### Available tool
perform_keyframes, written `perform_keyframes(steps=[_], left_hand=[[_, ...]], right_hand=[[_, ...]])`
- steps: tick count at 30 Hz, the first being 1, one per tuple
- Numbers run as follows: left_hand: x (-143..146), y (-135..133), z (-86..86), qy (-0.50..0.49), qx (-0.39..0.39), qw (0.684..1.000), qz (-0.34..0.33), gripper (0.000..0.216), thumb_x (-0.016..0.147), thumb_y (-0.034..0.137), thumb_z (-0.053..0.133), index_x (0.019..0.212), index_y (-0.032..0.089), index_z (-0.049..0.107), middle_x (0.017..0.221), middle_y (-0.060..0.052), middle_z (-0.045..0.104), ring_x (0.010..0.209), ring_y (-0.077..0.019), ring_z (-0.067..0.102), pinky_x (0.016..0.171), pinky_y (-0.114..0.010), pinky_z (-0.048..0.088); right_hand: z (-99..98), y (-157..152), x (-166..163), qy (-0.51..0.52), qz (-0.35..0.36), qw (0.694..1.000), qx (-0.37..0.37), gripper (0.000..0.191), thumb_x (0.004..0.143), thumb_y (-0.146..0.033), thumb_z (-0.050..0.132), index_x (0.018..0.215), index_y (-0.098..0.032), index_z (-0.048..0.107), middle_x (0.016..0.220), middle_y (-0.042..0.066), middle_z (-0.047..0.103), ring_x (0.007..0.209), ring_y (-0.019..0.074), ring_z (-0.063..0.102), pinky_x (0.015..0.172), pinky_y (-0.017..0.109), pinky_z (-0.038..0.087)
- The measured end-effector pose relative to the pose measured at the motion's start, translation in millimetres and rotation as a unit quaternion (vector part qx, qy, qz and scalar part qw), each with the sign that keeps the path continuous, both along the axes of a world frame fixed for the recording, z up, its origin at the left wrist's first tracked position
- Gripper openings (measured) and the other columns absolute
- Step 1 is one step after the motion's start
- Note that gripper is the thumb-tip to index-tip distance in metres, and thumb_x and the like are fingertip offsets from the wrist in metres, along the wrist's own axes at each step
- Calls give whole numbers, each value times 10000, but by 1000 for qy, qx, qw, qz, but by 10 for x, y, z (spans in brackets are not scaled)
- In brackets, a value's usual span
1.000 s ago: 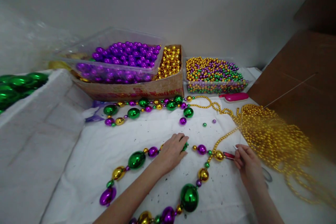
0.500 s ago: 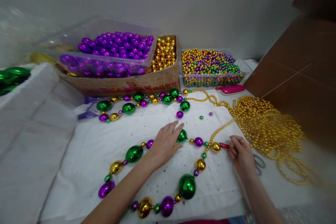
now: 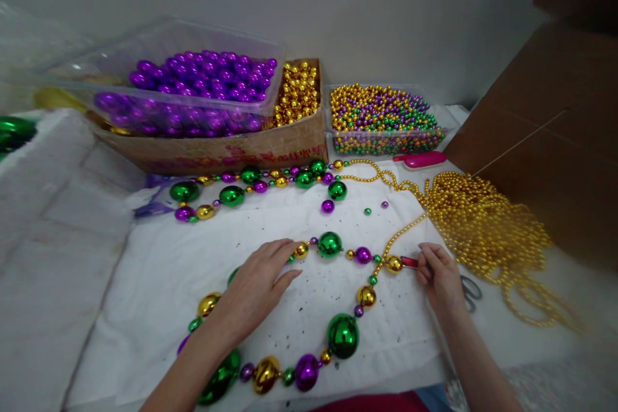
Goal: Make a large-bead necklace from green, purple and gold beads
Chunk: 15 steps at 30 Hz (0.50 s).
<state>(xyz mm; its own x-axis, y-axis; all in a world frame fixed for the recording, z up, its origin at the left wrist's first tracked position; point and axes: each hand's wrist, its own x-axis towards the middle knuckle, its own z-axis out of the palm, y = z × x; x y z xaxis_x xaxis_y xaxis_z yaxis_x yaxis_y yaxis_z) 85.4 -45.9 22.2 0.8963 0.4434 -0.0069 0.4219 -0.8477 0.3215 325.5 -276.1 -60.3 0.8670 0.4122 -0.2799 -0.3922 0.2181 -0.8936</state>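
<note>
Over bead strand (image 3: 329, 244), left hand (image 3: 263, 273) palm-down, thumb apart; right hand (image 3: 440, 277) curled by red handle (image 3: 410, 262) (grip unclear).

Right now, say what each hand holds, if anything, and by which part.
Left hand: no clear grip; it lies over the bead strand beside a gold bead. Right hand: cannot be told; it hides one end of a red object.

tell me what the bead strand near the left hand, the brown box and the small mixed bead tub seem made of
Bead strand: probably hard plastic with a metallic coating; mirror-like highlights suggest this, though glass isn't ruled out.
Brown box: apparently cardboard, matte, with red print across its side.
Mixed-bead tub: likely clear, smooth plastic; its contents show through the wall.
</note>
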Motion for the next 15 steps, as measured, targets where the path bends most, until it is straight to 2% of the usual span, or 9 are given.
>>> perform_keyframes(steps=[4, 7, 12, 15], left_hand=[[-25, 4, 19, -3, -15, 1000, 8, 379, 890, 424, 434, 1210, 242, 525, 1240, -42, 576, 1149, -227, 517, 1002, -399, 406], [-117, 76, 88, -14, -15, 999, 49, 405, 894, 439, 406, 1211, 222, 534, 1242, -53, 580, 1157, -228, 516, 1008, -391, 401], [-588, 248, 242, -65, 1, 980, 186, 458, 875, 509, 383, 1188, 222, 552, 1222, -58, 594, 1125, -247, 543, 998, -399, 406], [-982, 281, 216, -71, -17, 956, 284, 484, 857, 539, 391, 1180, 218, 556, 1200, -66, 608, 1088, -255, 563, 967, -414, 429]], right_hand=[[3, 1, -3, 2, -3, 1000, -3, 260, 685, -363, 744, 794, -183, 590, 527, -77, 452, 385, 33, 280, 320, 144, 226], [-9, -13, 3, 3, -4, 1000, -5, 248, 686, -346, 747, 800, -182, 600, 538, -70, 465, 396, 35, 291, 324, 144, 233], [-41, -70, 27, 14, 5, 1000, -16, 238, 686, -327, 752, 818, -182, 618, 558, -59, 477, 407, 37, 294, 329, 146, 255], [-19, -97, 54, 19, 10, 999, -24, 228, 662, -297, 769, 798, -179, 629, 555, -48, 477, 421, 43, 316, 336, 151, 265]])
